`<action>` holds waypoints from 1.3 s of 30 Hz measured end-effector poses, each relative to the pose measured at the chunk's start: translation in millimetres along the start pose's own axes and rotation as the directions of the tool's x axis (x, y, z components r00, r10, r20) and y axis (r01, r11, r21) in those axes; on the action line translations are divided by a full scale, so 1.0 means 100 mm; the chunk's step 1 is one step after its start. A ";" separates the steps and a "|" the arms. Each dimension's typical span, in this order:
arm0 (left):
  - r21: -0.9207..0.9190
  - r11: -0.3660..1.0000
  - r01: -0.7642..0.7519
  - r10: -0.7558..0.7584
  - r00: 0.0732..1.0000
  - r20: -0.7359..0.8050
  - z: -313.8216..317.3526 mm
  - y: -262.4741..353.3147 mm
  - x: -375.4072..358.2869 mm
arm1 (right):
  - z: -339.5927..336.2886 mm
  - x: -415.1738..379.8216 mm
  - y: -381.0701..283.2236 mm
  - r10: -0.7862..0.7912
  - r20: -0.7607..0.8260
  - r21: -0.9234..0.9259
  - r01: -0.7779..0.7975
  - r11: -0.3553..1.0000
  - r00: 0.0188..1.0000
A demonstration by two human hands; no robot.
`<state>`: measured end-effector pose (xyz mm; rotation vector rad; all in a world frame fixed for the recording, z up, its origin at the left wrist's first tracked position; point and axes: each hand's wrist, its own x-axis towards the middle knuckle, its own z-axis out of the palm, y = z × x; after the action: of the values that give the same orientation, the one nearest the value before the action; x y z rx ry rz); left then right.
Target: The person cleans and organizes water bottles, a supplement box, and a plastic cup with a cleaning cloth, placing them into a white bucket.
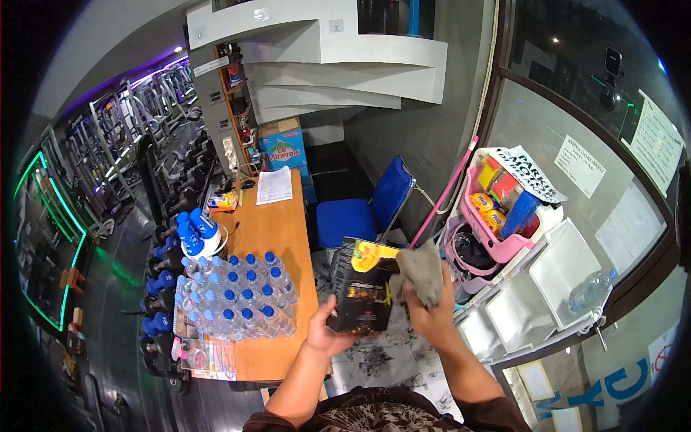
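Note:
My left hand (327, 333) is closed around the lower left edge of a black box (360, 284) with a yellow picture at its top and gold lettering on its front. The box is held up beyond the table's right edge. A crumpled grey cloth (422, 272) is gripped in my right hand (434, 315), close against the box's right side. To the left, rows of clear water bottles (241, 299) with blue caps stand on the wooden table (270, 227).
Blue-and-white bottles (193, 232), a paper sheet (275, 186) and a clear box (209, 358) are on the table. A blue chair (349, 216) stands behind it. At right are white plastic chairs (518, 313), a pink basket (471, 209) and a pink pole (446, 191).

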<state>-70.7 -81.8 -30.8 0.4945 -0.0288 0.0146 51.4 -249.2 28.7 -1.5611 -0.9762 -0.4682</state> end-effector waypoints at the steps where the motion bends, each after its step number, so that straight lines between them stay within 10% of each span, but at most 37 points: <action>1: 0.019 1.000 0.013 -0.013 1.000 -0.025 0.03 -0.05 0.00 | 0.04 0.04 -0.01 -0.031 0.025 -0.075 0.032 0.997 0.999; 5: 0.023 0.999 0.045 -0.041 0.992 -0.120 0.02 0.03 0.01 | 0.20 -0.14 -0.06 -0.148 0.304 -0.210 0.218 0.953 0.941; 9: 0.159 0.986 -0.055 0.082 0.983 -0.166 -0.04 0.17 -0.02 | 0.27 -0.59 -0.08 -0.223 0.479 0.080 0.211 0.974 0.849; 16: 0.437 0.886 -0.156 0.190 0.981 -0.034 0.16 0.03 -0.03 | 0.31 -0.20 -0.55 0.086 0.160 -0.019 -0.084 0.996 0.983; 19: 0.559 0.783 -0.272 0.284 0.956 0.067 0.15 0.03 -0.01 | 0.37 -0.32 -0.35 0.275 0.142 0.546 -0.307 0.780 0.951; 22: 0.675 0.680 -0.288 0.403 0.915 -0.016 0.17 0.06 -0.04 | 0.23 -0.33 -0.26 0.411 0.230 0.655 -0.452 0.605 0.882; 32: 0.199 0.966 -0.165 0.213 0.944 -0.252 0.10 0.15 -0.08 | -0.11 -0.10 -0.14 0.575 -0.017 0.538 -0.477 0.695 0.818; 36: 0.292 0.956 -0.025 0.118 0.945 -0.305 0.18 0.18 -0.04 | -0.21 0.48 -0.47 0.081 -0.066 -0.086 -0.086 0.993 0.995; 39: 0.385 0.920 -0.074 0.160 0.968 -0.195 0.27 0.12 0.01 | -0.12 0.67 -0.55 -0.269 0.096 -0.367 0.286 0.885 0.958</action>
<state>-70.6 -84.1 -1.0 0.8735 0.1680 0.1975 48.6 -240.3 115.9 -1.7847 -1.2025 -0.8705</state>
